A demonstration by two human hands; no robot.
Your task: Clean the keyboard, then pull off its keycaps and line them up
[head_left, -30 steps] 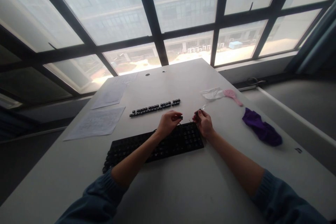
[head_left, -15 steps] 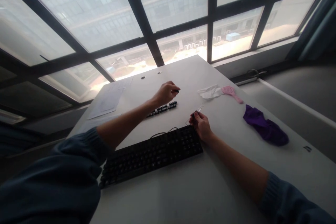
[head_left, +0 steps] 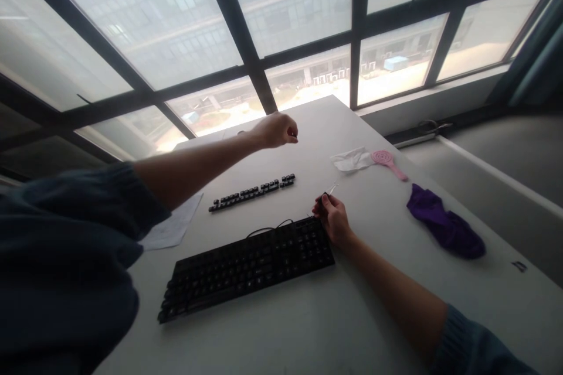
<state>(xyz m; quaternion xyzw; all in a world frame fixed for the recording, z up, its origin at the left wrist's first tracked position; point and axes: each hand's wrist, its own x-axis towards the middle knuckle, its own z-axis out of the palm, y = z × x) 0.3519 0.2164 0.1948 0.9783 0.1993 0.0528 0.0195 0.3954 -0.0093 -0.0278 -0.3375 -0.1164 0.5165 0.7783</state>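
My left hand [head_left: 279,130] is held above the far part of the table with its fingers pinched together. What looks like a black keycap is in its grip, mostly hidden by the fingers. My right hand [head_left: 336,218] is closed around the dark handle of a keycap puller [head_left: 333,188], whose thin pale prongs point away from me. That hand rests by the far right corner of a black keyboard [head_left: 248,269], which lies at a slant in front of me. Beyond the keyboard, loose black keycaps [head_left: 253,192] lie lined up in two rows.
On the right of the white table [head_left: 264,334] lie a crumpled white tissue [head_left: 352,160], a pink hairbrush-shaped object [head_left: 387,163], purple cloth [head_left: 444,222] and a small dark item [head_left: 519,266]. Papers [head_left: 173,225] lie left, partly under my left arm. A black cable [head_left: 270,228] loops behind the keyboard. Windows stand beyond.
My left hand has lifted up and away from the keycap rows, uncovering them. The right hand stays beside the keyboard corner with the puller. The view has shifted slightly.
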